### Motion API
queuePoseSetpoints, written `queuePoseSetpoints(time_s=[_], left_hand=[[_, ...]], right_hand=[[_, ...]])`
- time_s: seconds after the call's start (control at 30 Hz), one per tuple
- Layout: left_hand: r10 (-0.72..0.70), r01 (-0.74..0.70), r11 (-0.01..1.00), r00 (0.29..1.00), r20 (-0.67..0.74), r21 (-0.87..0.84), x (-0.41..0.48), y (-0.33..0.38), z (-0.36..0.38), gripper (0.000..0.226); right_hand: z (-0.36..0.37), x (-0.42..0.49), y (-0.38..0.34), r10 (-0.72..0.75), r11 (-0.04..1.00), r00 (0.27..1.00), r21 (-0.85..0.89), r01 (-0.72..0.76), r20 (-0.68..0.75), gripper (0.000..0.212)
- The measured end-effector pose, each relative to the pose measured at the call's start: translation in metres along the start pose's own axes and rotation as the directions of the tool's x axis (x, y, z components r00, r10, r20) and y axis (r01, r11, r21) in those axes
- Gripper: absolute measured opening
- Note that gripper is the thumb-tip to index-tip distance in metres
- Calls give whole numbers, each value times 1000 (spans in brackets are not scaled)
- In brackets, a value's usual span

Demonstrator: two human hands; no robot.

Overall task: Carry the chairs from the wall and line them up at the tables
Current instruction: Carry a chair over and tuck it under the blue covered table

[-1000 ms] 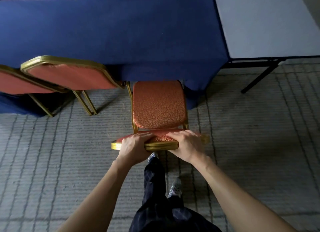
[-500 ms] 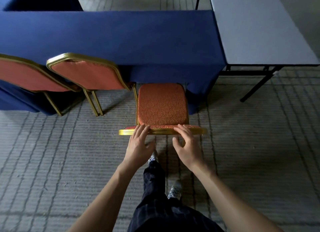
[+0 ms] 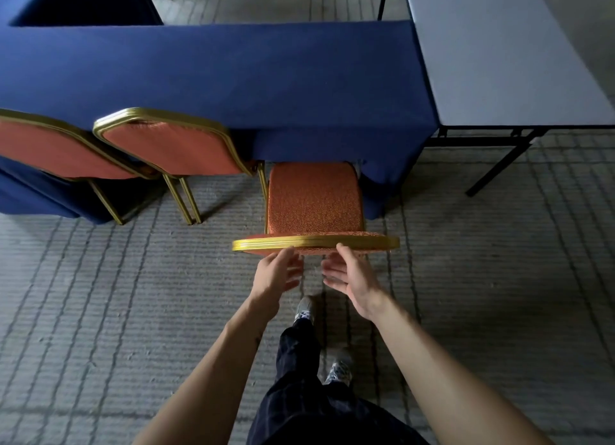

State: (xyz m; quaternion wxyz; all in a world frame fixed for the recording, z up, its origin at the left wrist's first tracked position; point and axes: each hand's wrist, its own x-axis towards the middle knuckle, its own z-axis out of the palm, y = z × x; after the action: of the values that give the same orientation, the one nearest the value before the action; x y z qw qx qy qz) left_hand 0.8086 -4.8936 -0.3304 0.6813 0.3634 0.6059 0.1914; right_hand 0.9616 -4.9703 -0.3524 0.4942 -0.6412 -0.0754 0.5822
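- The orange patterned chair with a gold metal frame (image 3: 314, 201) stands at the blue-draped table (image 3: 216, 78), near its right end, with the seat front at the cloth's hem.
- The left hand (image 3: 274, 276) and right hand (image 3: 352, 278) hover open, fingers straight, gripping nothing. Their fingertips are at the gold top rail, but contact cannot be confirmed.
- Recommended: compare the backrest with the two matching chairs (image 3: 169, 151) further left along the table, then nudge it square with flat palms.
- Hidden: most of the chair's legs, and how far the seat runs under the cloth. The leftmost chair is cut off.
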Motion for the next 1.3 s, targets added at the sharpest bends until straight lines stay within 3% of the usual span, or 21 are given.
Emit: queuePoseSetpoints(time_s=[0.1, 0.2, 0.37, 0.47, 0.6, 0.7, 0.9, 1.13, 1.3], left_hand=[[-255, 274, 937, 961, 111, -215, 18, 3, 3, 47], [-322, 360, 869, 932, 163, -341, 34, 7, 9, 74], [-258, 326, 815, 945, 203, -478, 57, 10, 23, 66], [-241, 316, 799, 948, 209, -511, 63, 16, 28, 56], [-223, 288, 819, 957, 187, -496, 77, 26, 32, 23], [-216, 271, 827, 962, 167, -493, 93, 38, 36, 12], [-214, 252, 823, 968, 133, -509, 132, 64, 39, 19], [-210, 253, 811, 967, 141, -527, 182, 115, 60, 18], [-171, 230, 820, 972, 159, -523, 230, 146, 72, 30]], right_hand=[[-8, 16, 4, 149, 973, 989, 178, -147, 5, 61], [-12, 29, -1, 208, 924, 978, 328, -197, 2, 69], [-15, 50, -14, 223, 829, 975, 522, -199, 18, 70], [-14, 60, -19, 241, 824, 970, 525, -212, 13, 57], [-12, 76, -29, 220, 857, 974, 485, -172, -45, 35], [-8, 91, -42, 218, 836, 974, 527, -153, -63, 35], [5, 127, -64, 215, 836, 973, 531, -137, -88, 48], [7, 184, -118, 202, 837, 978, 528, -141, -60, 19], [12, 232, -154, 165, 847, 984, 522, -102, -74, 23]])
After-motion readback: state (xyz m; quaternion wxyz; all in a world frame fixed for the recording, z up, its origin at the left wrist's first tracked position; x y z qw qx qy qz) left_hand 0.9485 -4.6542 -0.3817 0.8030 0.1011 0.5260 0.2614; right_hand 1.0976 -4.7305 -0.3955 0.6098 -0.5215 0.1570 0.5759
